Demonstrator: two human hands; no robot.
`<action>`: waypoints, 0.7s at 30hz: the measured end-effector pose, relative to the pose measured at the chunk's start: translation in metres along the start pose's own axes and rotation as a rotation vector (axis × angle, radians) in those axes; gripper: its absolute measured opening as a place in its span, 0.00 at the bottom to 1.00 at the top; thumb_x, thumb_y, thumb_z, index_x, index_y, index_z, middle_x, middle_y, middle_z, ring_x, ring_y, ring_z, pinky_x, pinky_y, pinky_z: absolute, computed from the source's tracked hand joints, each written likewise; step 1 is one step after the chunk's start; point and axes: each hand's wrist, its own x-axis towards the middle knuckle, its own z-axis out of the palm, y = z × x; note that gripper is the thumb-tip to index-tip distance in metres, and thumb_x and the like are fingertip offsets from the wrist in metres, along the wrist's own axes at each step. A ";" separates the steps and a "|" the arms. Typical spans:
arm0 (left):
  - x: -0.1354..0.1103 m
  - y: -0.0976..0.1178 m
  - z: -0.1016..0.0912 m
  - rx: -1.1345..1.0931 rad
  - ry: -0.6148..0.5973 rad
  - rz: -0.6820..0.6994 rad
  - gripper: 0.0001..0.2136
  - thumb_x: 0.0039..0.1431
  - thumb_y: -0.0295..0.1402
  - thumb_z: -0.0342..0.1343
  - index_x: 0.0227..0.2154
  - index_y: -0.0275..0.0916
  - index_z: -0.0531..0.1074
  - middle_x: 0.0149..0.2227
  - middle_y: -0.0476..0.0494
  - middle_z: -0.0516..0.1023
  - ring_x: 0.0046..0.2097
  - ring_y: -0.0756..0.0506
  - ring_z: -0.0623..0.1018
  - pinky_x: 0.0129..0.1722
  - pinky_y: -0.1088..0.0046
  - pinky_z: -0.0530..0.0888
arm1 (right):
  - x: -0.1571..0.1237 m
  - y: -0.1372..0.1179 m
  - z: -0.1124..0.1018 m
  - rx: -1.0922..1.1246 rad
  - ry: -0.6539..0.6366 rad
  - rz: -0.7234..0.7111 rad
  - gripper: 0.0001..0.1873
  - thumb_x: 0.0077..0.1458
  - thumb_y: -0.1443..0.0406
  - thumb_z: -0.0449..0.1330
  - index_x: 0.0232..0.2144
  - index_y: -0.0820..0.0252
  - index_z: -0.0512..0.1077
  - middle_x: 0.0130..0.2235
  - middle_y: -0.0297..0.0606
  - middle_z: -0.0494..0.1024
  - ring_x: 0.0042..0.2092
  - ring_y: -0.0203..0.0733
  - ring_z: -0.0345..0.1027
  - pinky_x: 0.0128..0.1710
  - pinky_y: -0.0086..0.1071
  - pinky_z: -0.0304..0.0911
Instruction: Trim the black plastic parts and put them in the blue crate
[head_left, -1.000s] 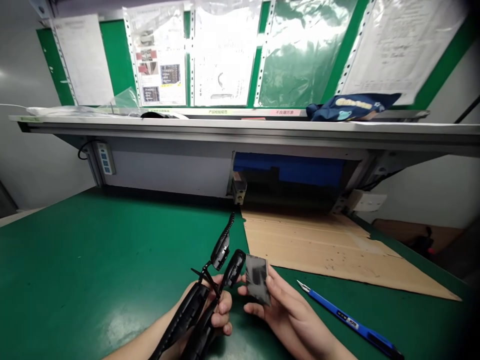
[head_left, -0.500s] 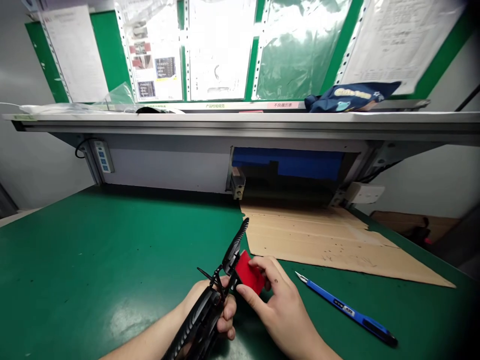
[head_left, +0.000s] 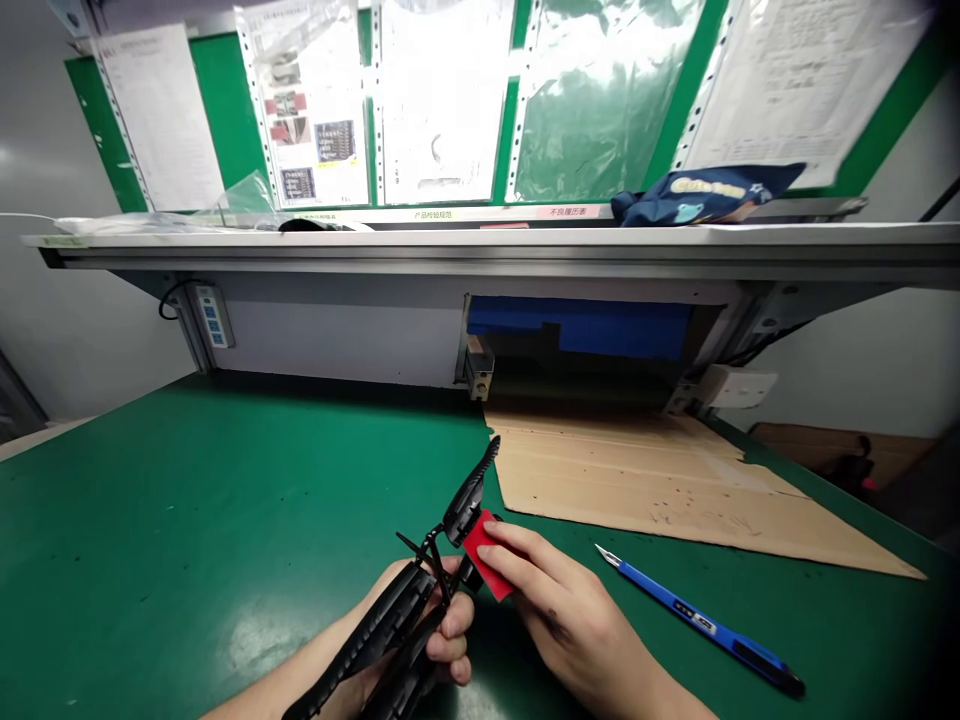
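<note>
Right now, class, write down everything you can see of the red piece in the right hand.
The red piece is thin, flat and matte, with straight edges; card or plastic, too small to tell. The fingers of the right hand lie across it and hide part of it. It is held tilted, above the green mat, not resting on it. Its upper corner appears to meet the black plastic part held in the left hand.

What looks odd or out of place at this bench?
The blue craft knife lies with its blade bare on the green bench mat, and the cardboard sheet beside it is irregularly shaped and speckled with dark marks, so it looks worn.
</note>
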 end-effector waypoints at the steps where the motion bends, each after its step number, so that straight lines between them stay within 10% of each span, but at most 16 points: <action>1: -0.001 0.000 0.002 -0.010 0.003 0.017 0.17 0.55 0.45 0.55 0.20 0.36 0.68 0.18 0.53 0.61 0.19 0.55 0.59 0.29 0.74 0.64 | 0.000 0.001 -0.001 -0.027 0.070 -0.030 0.25 0.58 0.79 0.47 0.55 0.59 0.64 0.53 0.46 0.68 0.53 0.41 0.65 0.49 0.33 0.67; 8: -0.003 -0.006 -0.001 -0.125 -0.013 0.014 0.15 0.61 0.41 0.48 0.27 0.34 0.69 0.22 0.52 0.63 0.20 0.55 0.60 0.30 0.72 0.63 | 0.004 -0.011 -0.008 -0.274 0.199 -0.117 0.16 0.54 0.77 0.56 0.44 0.62 0.72 0.35 0.43 0.74 0.34 0.42 0.65 0.31 0.36 0.62; 14: 0.000 -0.009 -0.015 -0.166 -0.074 -0.009 0.14 0.62 0.39 0.45 0.28 0.35 0.68 0.23 0.51 0.64 0.20 0.54 0.60 0.31 0.71 0.62 | 0.009 -0.008 -0.006 -0.276 0.053 -0.213 0.17 0.60 0.74 0.51 0.51 0.65 0.69 0.54 0.48 0.70 0.58 0.52 0.58 0.52 0.46 0.65; 21: -0.002 -0.006 -0.013 -0.107 -0.024 -0.033 0.15 0.59 0.43 0.52 0.23 0.38 0.65 0.20 0.55 0.60 0.19 0.56 0.56 0.29 0.72 0.58 | 0.001 -0.001 0.000 -0.194 0.022 -0.213 0.24 0.60 0.77 0.47 0.58 0.65 0.62 0.59 0.50 0.64 0.62 0.53 0.52 0.58 0.53 0.59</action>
